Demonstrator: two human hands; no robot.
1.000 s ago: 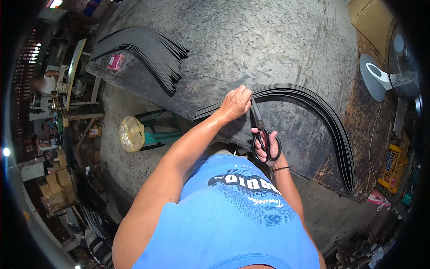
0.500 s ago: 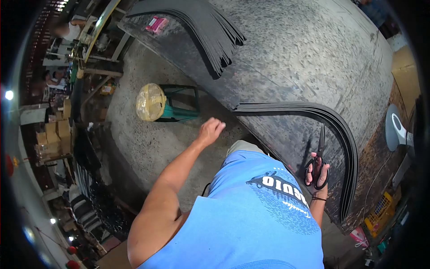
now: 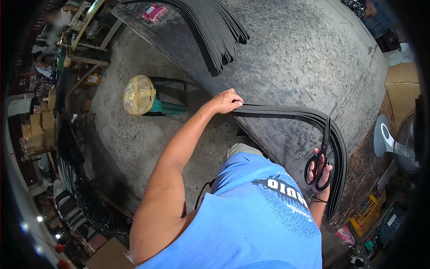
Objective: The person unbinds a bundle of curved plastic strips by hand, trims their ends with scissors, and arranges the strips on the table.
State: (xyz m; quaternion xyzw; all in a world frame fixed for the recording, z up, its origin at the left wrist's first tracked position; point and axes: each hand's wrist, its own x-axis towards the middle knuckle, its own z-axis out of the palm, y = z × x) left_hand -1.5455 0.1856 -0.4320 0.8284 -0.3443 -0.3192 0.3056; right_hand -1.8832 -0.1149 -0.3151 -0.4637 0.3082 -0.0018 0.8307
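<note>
A curved stack of dark grey strips lies along the near edge of the table. At its left end, my left hand is closed on the strip ends, thumb and fingers pinched together. Black scissors are held in my right hand, with fingers through the handle loops. Their blades point away from me, and the tip overlaps the bend of the strips. Whether the blades touch the strips I cannot tell. Farther off lies a second, fanned-out bundle of strips.
A pink packet lies by the far bundle. Left of the table stands a green stool with a taped seat. A white-and-grey fan, a cardboard box and a yellow crate are at the right. Other people are in the background.
My left hand has moved up and right from beside the table and taken hold of the strip ends. The scissors now reach over the bend of the stack.
</note>
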